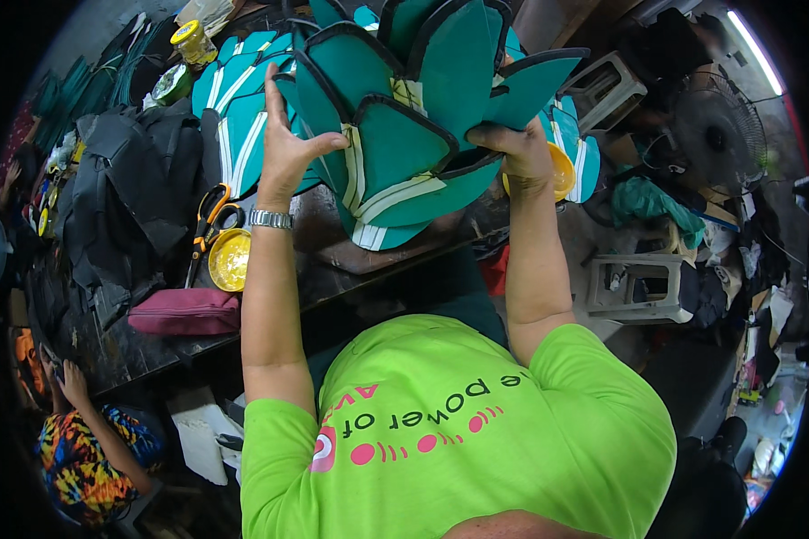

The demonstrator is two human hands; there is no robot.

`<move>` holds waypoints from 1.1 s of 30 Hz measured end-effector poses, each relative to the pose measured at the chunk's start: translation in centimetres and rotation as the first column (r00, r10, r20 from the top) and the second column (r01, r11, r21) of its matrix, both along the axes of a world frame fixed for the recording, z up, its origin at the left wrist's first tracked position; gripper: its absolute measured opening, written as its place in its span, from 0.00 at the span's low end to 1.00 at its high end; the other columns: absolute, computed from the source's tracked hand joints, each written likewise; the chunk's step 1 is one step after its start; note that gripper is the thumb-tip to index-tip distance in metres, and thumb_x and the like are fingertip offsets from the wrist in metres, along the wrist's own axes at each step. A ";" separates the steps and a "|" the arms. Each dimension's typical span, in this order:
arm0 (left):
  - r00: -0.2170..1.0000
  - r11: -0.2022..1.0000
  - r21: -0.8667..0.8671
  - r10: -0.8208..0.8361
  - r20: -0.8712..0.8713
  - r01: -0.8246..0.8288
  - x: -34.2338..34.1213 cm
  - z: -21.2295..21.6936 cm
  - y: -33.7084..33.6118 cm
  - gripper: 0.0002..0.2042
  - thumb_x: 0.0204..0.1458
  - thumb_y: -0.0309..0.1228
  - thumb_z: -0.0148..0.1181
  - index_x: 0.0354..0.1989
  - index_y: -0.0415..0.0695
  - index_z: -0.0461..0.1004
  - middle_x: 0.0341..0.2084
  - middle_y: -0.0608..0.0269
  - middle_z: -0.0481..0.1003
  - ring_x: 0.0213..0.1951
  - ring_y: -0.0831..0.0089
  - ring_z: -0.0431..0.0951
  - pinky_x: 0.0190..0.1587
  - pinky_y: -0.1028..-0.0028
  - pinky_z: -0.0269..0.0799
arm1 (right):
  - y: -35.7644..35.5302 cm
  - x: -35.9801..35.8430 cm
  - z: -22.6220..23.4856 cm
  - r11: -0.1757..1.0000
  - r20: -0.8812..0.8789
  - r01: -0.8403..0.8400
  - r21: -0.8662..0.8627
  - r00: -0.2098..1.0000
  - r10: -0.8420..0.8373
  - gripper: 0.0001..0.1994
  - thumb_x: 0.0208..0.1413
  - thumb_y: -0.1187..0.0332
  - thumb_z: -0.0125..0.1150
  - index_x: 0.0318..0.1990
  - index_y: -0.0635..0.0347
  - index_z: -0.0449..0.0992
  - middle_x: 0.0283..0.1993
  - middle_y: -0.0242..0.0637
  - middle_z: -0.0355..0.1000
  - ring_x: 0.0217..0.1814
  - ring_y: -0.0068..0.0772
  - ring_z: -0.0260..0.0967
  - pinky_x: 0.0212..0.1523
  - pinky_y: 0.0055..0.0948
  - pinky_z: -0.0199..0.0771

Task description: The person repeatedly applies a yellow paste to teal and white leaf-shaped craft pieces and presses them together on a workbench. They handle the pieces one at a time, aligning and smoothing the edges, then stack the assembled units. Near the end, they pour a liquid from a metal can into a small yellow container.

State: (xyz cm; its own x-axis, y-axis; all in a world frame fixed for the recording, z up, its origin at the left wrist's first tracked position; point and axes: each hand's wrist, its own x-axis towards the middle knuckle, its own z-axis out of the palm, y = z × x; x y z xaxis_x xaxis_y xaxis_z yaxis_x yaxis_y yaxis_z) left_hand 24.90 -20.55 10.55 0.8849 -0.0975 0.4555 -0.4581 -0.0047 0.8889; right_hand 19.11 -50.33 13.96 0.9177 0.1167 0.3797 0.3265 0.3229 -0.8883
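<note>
At the far left, a co-worker (79, 458) in bright patterned clothing is sitting below the desk (144, 355), whose front edge is slanting up toward the right. Dark cloth pieces (130, 193) are crowding its left end. A maroon pouch (185, 312) is lying near the edge, a dark strip of surface running in front of it. Scissors (200, 235) are resting beside a yellow bowl (230, 260). The left hand (288, 148) is bracing the left side of a bundle of teal pieces (404, 144), thumb and forefinger spreading apart; the other fingers are hiding, so I cannot tell whether they are grasping. The bundle, with its black rims and white strips, is standing raised above the desk between both hands. The right hand (521, 153) is clasping its right side, thumb in front. Beyond the right forearm, grey floor (577, 301) is opening toward a pale stool (634, 314), and a fan (715, 135) is standing farther right. As for writing, dark and pink lettering is running upside down across the wearer's lime shirt (485, 395), beside pink dots.
</note>
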 end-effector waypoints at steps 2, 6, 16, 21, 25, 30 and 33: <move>0.983 0.976 0.192 0.068 0.171 -0.101 0.5 0.8 0.4 0.58 0.26 0.29 0.85 0.73 0.44 0.55 0.62 0.53 0.68 0.61 0.63 0.71 0.65 0.66 0.67 | 0.1 0.2 0.1 0.996 0.040 0.011 -0.090 0.999 -0.007 0.23 0.39 0.83 0.67 0.49 0.64 0.79 0.41 0.30 0.79 0.44 0.27 0.75 0.51 0.27 0.72; 0.991 0.998 -0.018 -0.056 0.118 0.058 1.2 2.1 0.4 0.41 0.31 0.28 0.85 0.57 0.42 0.67 0.48 0.62 0.78 0.52 0.71 0.77 0.57 0.69 0.74 | 0.6 0.4 0.4 0.999 -0.149 0.037 0.032 0.988 -0.032 0.28 0.43 0.81 0.65 0.58 0.62 0.74 0.46 0.32 0.78 0.43 0.29 0.76 0.52 0.29 0.73; 0.964 0.943 -0.307 0.190 0.184 -0.127 1.5 1.5 -2.4 0.25 0.42 0.19 0.79 0.47 0.42 0.70 0.39 0.63 0.80 0.41 0.78 0.80 0.47 0.76 0.77 | 4.6 -0.7 -2.0 0.697 0.231 -0.481 0.532 0.874 0.427 0.53 0.51 0.55 0.75 0.77 0.54 0.42 0.75 0.42 0.54 0.75 0.46 0.57 0.71 0.44 0.64; 0.947 0.888 -0.406 0.292 0.134 -0.216 1.4 1.3 -3.7 0.25 0.44 0.21 0.78 0.48 0.42 0.69 0.39 0.65 0.80 0.40 0.78 0.79 0.47 0.77 0.76 | 7.4 -1.2 -1.9 0.990 0.157 0.107 0.096 0.980 -0.121 0.46 0.47 0.76 0.75 0.72 0.58 0.52 0.65 0.41 0.66 0.64 0.34 0.67 0.63 0.35 0.70; 0.962 0.943 -0.284 0.223 0.156 -0.173 0.2 0.8 -2.0 0.30 0.46 0.26 0.78 0.56 0.41 0.66 0.50 0.59 0.75 0.50 0.74 0.75 0.54 0.73 0.72 | 6.9 1.4 -0.5 0.929 0.069 0.366 0.052 0.927 -0.369 0.30 0.49 0.81 0.71 0.60 0.61 0.66 0.49 0.36 0.78 0.47 0.30 0.76 0.53 0.30 0.76; 0.949 0.919 -0.257 0.315 0.021 -0.300 -1.1 -1.1 0.3 0.54 0.45 0.34 0.79 0.75 0.41 0.43 0.72 0.41 0.48 0.73 0.58 0.53 0.72 0.57 0.51 | 2.6 2.9 0.7 0.969 0.191 0.178 0.170 0.959 -0.209 0.29 0.47 0.87 0.69 0.58 0.59 0.69 0.49 0.34 0.78 0.50 0.31 0.77 0.55 0.31 0.77; 0.944 0.943 -0.213 0.197 -0.263 -0.256 -1.6 -3.0 -0.1 0.56 0.45 0.33 0.79 0.76 0.41 0.41 0.73 0.38 0.45 0.74 0.54 0.50 0.73 0.55 0.49 | 0.8 3.3 0.4 0.961 0.125 0.157 0.228 0.974 -0.189 0.29 0.47 0.87 0.68 0.58 0.58 0.70 0.49 0.34 0.78 0.51 0.33 0.77 0.56 0.32 0.77</move>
